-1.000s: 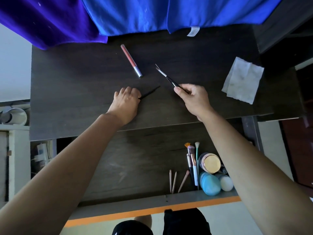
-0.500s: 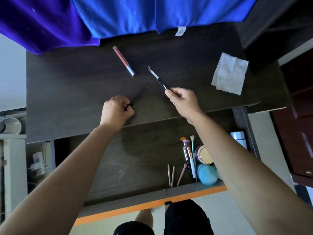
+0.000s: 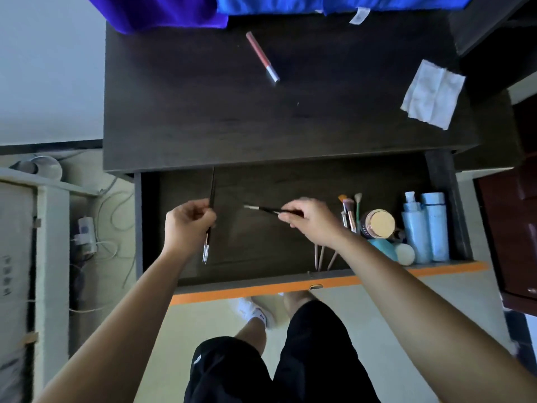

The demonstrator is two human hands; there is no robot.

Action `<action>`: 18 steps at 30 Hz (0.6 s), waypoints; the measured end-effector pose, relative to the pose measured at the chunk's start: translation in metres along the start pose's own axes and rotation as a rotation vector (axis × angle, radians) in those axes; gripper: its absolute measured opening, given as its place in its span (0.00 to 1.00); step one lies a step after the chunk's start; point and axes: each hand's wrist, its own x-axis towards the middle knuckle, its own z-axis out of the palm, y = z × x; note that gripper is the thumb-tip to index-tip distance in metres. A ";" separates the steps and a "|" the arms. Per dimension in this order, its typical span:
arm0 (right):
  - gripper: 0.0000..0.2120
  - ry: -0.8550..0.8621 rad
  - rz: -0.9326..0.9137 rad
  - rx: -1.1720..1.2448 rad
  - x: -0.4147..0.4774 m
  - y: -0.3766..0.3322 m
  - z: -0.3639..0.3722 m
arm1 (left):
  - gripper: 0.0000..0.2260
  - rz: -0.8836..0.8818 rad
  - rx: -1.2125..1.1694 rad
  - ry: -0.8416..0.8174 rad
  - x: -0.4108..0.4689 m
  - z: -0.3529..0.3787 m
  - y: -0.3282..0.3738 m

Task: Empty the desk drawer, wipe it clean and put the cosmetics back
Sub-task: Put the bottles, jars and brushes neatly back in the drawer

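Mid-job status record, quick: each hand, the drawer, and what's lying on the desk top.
left hand: grips a thin dark brush over the open drawer
right hand: pinches a black brush, bristles pointing left, over the drawer
drawer, right side: makeup brushes, gold-lidded jar, two blue bottles, wooden sticks
desk top: pink lip gloss tube, white wipe
not yet put back: lip gloss tube
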 end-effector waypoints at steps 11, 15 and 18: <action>0.12 -0.325 0.043 -0.482 -0.031 0.018 0.075 | 0.06 0.116 0.336 -0.126 -0.024 -0.013 -0.042; 0.18 -0.318 0.164 -0.269 -0.040 0.027 0.054 | 0.09 0.216 0.483 -0.238 -0.029 0.010 -0.041; 0.14 -0.112 0.269 -0.033 -0.050 0.037 0.039 | 0.11 0.286 0.641 -0.340 -0.032 0.037 -0.043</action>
